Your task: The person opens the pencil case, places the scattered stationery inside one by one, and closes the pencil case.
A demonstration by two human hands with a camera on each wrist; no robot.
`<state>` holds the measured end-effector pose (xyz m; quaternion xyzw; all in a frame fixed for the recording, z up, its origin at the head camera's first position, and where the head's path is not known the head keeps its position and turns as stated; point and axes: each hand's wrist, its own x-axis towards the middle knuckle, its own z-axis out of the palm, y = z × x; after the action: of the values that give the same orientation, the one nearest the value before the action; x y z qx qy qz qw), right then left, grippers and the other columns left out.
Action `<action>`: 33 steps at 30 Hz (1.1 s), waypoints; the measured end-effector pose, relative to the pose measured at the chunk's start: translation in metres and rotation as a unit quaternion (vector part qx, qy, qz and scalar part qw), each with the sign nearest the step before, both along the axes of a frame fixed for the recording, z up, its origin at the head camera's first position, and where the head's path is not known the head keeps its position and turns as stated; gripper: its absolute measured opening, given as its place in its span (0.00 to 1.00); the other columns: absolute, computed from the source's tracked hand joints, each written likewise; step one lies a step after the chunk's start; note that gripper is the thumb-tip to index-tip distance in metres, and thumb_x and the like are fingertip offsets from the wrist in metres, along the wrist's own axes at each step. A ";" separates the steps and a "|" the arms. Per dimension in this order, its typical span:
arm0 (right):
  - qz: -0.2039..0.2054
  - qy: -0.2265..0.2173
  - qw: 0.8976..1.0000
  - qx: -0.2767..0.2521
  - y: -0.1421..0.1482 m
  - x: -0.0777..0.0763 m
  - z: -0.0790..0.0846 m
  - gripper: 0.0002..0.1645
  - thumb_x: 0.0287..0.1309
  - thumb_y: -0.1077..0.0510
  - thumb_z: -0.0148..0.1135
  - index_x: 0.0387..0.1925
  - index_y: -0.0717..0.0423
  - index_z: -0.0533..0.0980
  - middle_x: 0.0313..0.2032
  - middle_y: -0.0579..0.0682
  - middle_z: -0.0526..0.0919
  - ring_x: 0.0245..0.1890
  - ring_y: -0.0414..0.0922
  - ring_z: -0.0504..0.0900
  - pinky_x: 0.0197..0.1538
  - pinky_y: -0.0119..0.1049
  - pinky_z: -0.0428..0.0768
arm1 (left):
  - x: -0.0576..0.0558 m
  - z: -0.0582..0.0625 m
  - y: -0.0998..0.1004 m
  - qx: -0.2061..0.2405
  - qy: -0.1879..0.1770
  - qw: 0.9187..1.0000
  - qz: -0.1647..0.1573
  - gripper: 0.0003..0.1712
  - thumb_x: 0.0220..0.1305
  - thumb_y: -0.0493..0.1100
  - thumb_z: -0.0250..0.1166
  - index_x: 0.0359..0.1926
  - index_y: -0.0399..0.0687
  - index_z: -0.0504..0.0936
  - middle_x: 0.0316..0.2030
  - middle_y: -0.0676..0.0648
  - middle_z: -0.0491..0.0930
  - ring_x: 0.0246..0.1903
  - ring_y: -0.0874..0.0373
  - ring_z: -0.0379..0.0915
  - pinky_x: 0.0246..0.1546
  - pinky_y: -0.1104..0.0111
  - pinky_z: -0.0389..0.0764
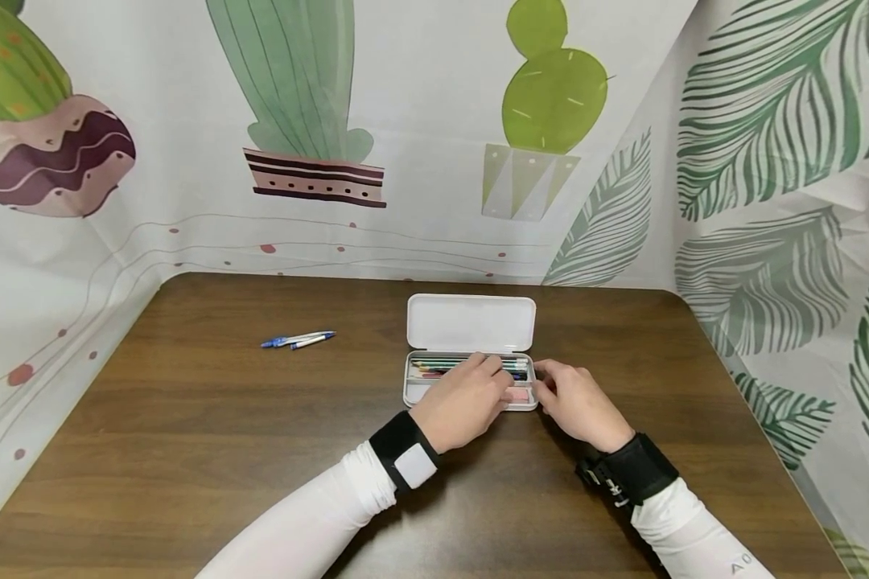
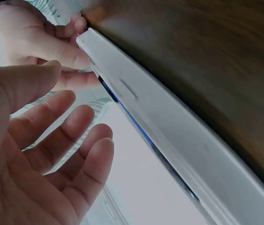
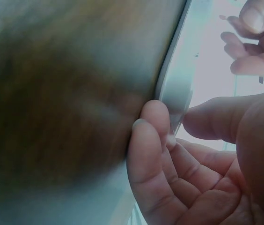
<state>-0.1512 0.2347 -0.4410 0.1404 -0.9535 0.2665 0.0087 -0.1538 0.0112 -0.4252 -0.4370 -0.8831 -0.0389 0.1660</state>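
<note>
A white pencil case (image 1: 471,323) lies on the brown table with its lid raised at the back. Several coloured pencils (image 1: 429,367) fill its rear compartment, and a pink eraser (image 1: 519,395) is at the right of the front one. My left hand (image 1: 463,400) hovers over the case, covering part of the contents; the left wrist view shows its fingers (image 2: 99,159) loosely bent with nothing held. At the case's right end, my right hand (image 1: 578,400) pinches the side wall (image 3: 176,89), thumb at the rim and fingers along the outside.
Two blue-and-white pens (image 1: 298,340) lie on the table (image 1: 224,418) to the left of the case. Behind the table's far edge hangs a white cloth (image 1: 434,233) printed with cacti and leaves.
</note>
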 end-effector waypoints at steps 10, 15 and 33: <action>-0.006 -0.014 1.000 0.001 0.000 0.001 0.001 0.19 0.74 0.61 0.61 0.61 0.67 0.80 0.35 0.49 0.86 0.30 0.40 0.80 0.37 0.39 0.81 | 0.000 0.005 -0.031 0.031 -0.034 0.999 0.015 0.16 0.68 0.46 0.74 0.51 0.45 0.85 0.43 0.49 0.80 0.43 0.51 0.76 0.51 0.63 0.78; -0.007 -0.013 1.000 0.001 0.000 0.001 0.001 0.20 0.74 0.61 0.62 0.61 0.67 0.80 0.36 0.49 0.86 0.29 0.40 0.79 0.36 0.39 0.80 | -0.004 0.004 -0.050 0.060 -0.037 0.997 0.025 0.16 0.67 0.45 0.75 0.50 0.44 0.84 0.42 0.48 0.79 0.41 0.50 0.75 0.48 0.62 0.79; 0.002 -0.004 1.000 0.003 0.001 0.000 0.000 0.20 0.74 0.61 0.62 0.61 0.68 0.79 0.37 0.51 0.87 0.29 0.40 0.79 0.36 0.40 0.80 | -0.009 0.015 -0.106 0.105 -0.037 0.992 0.060 0.22 0.64 0.43 0.78 0.55 0.40 0.84 0.44 0.45 0.80 0.42 0.48 0.75 0.46 0.60 0.80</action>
<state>-0.1508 0.2353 -0.4406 0.1411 -0.9539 0.2647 0.0036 -0.1630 -0.0943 -0.4102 -0.3622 -0.9042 -0.1374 0.1799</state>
